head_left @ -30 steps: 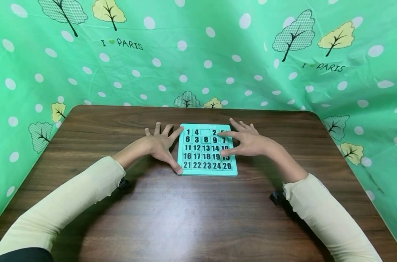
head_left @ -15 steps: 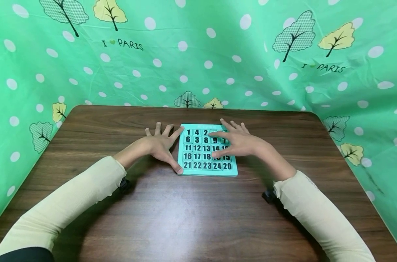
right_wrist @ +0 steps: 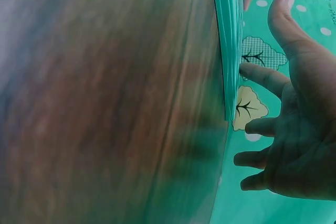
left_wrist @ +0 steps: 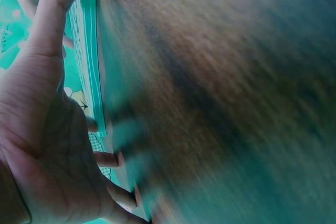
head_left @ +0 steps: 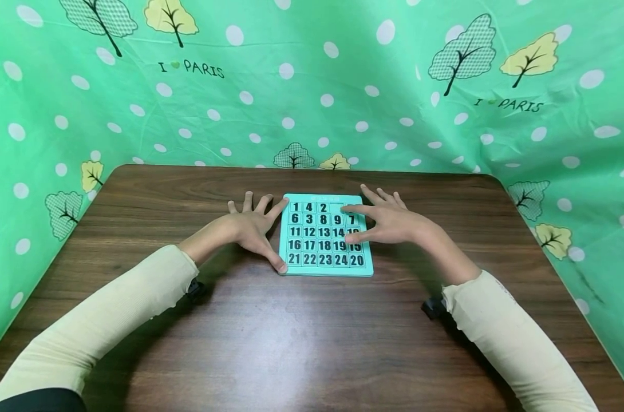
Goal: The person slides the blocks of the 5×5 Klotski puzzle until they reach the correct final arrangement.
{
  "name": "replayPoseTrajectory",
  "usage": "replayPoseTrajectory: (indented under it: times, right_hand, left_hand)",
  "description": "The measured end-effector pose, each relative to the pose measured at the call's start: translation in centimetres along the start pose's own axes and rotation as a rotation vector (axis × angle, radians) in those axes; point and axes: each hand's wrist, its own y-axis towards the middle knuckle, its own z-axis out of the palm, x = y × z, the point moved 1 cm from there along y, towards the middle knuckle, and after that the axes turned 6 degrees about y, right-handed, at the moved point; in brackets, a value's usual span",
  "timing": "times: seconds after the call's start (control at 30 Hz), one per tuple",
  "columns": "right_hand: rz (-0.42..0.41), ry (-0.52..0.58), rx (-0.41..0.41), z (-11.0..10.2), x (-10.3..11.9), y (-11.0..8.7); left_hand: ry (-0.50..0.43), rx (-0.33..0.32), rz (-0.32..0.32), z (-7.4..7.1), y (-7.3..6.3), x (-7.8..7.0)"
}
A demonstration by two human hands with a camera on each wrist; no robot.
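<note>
Head view: we see the left hand point(head_left: 251, 229), fingers spread and released, touching the left edge of the turquoise number board point(head_left: 317, 239), which lies mid-surface point(head_left: 271, 337), far side; the right hand's point(head_left: 391, 224) fingers, extended and released, reach over its far right part.

Wrinkled cream sleeves point(head_left: 106, 306) — rough-edged, small black wrist-worn devices point(head_left: 433, 308), dark cloth point(head_left: 39, 400) bordering one sleeve

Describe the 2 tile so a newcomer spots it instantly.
On the brown table lies a turquoise number board. In its far row, the 2 tile sits between the 4 tile and a blank slot. No other readable tile shows a lone 2.
</note>
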Motion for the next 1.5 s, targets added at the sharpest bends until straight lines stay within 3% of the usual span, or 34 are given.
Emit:
replayPoseTrajectory:
  times: [0.47,1.13,1.5]
  right_hand:
    - [-0.048,0.0,-0.003,1.2,0.7,-2.7]
    - [0.04,-0.065,0.0,0.0,1.6,-0.3]
    - [-0.064,-0.023,0.023,1.4,2.9,-0.2]
  left_hand:
    - [-0.001,0.003,0.009,0.1,0.0,0.1]
    - [0.016,0.012,0.005,0.0,0.0,0.1]
    - [0.01,0.018,0.01,-0.1,0.0,0.2]
